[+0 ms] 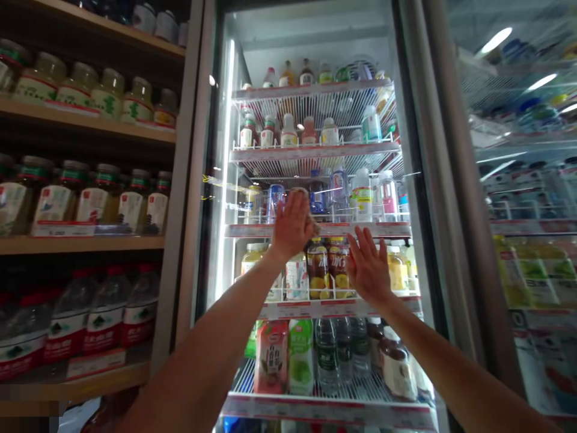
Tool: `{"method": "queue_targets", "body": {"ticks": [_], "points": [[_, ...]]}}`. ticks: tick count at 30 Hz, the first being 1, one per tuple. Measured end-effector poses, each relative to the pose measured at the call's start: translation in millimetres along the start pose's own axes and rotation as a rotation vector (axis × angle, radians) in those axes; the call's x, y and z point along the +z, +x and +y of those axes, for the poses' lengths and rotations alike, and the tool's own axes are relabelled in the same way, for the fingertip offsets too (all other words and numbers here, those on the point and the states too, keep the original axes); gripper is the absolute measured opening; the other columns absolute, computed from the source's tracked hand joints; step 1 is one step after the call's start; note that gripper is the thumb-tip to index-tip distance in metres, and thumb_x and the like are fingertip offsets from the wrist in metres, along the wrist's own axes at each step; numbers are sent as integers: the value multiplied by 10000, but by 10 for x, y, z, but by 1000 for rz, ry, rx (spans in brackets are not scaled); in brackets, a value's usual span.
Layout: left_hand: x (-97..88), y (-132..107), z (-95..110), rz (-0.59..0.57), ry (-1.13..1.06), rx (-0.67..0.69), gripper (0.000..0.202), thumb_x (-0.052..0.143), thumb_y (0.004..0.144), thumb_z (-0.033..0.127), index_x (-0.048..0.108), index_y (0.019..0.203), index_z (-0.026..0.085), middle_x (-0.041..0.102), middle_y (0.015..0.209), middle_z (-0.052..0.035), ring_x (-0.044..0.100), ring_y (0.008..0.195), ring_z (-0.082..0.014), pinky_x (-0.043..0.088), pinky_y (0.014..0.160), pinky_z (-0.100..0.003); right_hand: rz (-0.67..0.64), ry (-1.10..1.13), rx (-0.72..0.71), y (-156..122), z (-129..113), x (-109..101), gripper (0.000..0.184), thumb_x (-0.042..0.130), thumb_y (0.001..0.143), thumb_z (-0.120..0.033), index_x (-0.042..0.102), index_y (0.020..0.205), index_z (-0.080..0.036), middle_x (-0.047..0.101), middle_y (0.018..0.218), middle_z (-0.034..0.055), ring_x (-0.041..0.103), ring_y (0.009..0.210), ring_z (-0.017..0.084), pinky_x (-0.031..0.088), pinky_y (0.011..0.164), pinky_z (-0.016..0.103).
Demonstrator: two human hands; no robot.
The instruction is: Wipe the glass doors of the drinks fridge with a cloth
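My left hand (291, 227) is raised in front of the glass door (311, 36) of a lit drinks cooler, at the height of the middle shelf. Its fingers lie flat and close together over a crumpled brownish cloth (312, 226), which shows past the fingertips and beside the thumb side; most of it is hidden. Lower and to the right, my right hand (368, 267) is held flat toward the glass, fingers stretched, with nothing in it. Behind the hands stand dark bottles with yellow fruit labels (318, 267).
Cooler shelves hold bottles, a red carton (271, 356) and a green carton (300, 356). On the left, wooden shelves (85, 243) carry jars and red-capped water bottles (103, 310). A metal door frame (455, 180) and another glass-fronted cooler (532, 228) stand on the right.
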State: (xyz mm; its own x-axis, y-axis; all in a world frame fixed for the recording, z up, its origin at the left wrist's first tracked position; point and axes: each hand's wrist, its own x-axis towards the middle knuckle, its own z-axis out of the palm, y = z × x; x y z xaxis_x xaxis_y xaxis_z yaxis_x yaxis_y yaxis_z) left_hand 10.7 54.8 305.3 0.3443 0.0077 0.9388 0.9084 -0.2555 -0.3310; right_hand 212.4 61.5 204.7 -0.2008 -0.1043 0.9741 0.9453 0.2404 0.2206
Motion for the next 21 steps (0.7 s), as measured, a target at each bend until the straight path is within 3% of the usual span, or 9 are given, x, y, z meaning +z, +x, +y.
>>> {"method": "queue_targets", "body": {"ticks": [2, 4, 6, 8, 10, 11, 16, 18, 21], "points": [[16, 15, 80, -51, -5, 169, 577, 388, 852, 347, 360, 1374, 102, 331, 1473, -123, 221, 1393, -248, 129, 1152, -467, 5, -6, -13, 1, 12, -2, 555, 365, 917, -294, 215, 1446, -216, 360, 1466, 93, 257, 1387, 233, 182, 1116, 474], [-52, -9, -113, -65, 1, 194, 577, 391, 849, 361, 369, 1370, 113, 345, 1466, -122, 241, 1386, -247, 117, 1151, -478, 7, -3, -16, -1, 22, 2, 538, 370, 912, -286, 259, 1431, -197, 373, 1458, 99, 253, 1388, 233, 178, 1119, 474], [-157, -40, -449, -21, 18, 44, 585, 386, 845, 352, 359, 1377, 112, 341, 1465, -136, 254, 1381, -263, 119, 1143, -507, 3, 7, -6, -4, 23, 11, 528, 366, 910, -280, 280, 1423, -187, 367, 1462, 97, 238, 1393, 230, 165, 1124, 479], [-227, -51, -701, 80, 50, -248, 603, 364, 848, 329, 322, 1392, 73, 300, 1475, -177, 243, 1380, -301, 129, 1126, -556, -8, 22, 5, -8, 15, 23, 527, 359, 909, -278, 285, 1423, -188, 344, 1476, 91, 220, 1400, 225, 151, 1129, 480], [-214, -38, -684, 148, 72, -451, 617, 343, 853, 313, 290, 1397, 26, 253, 1486, -208, 212, 1385, -333, 136, 1111, -588, -7, 37, 10, -10, 2, 33, 527, 352, 909, -278, 284, 1425, -193, 332, 1482, 84, 210, 1403, 221, 147, 1132, 478], [-175, -27, -559, 146, 71, -461, 616, 342, 853, 308, 291, 1394, 17, 245, 1488, -209, 199, 1389, -335, 140, 1112, -585, -1, 44, 11, -9, -2, 37, 527, 349, 910, -277, 282, 1427, -197, 334, 1482, 82, 210, 1403, 219, 150, 1132, 476], [78, -111, 323, -45, -5, 107, 572, 368, 862, 321, 334, 1392, 107, 321, 1478, -120, 217, 1395, -247, 151, 1146, -474, 0, 60, -21, -4, 83, 6, 550, 341, 915, -283, 226, 1447, -205, 346, 1476, 81, 220, 1401, 212, 154, 1129, 475], [61, -242, 288, -61, -13, 197, 573, 377, 863, 348, 341, 1390, 124, 344, 1468, -110, 237, 1389, -238, 137, 1148, -472, -48, 54, -57, -32, 171, -37, 554, 342, 914, -279, 216, 1449, -212, 342, 1479, 76, 218, 1401, 207, 134, 1133, 477], [-84, -469, -207, 18, 8, -13, 595, 394, 849, 357, 335, 1394, 124, 340, 1466, -132, 257, 1380, -254, 110, 1145, -491, -79, 25, -40, -135, 272, -93, 544, 343, 917, -284, 229, 1445, -216, 348, 1475, 76, 219, 1400, 206, 129, 1132, 481]]}}
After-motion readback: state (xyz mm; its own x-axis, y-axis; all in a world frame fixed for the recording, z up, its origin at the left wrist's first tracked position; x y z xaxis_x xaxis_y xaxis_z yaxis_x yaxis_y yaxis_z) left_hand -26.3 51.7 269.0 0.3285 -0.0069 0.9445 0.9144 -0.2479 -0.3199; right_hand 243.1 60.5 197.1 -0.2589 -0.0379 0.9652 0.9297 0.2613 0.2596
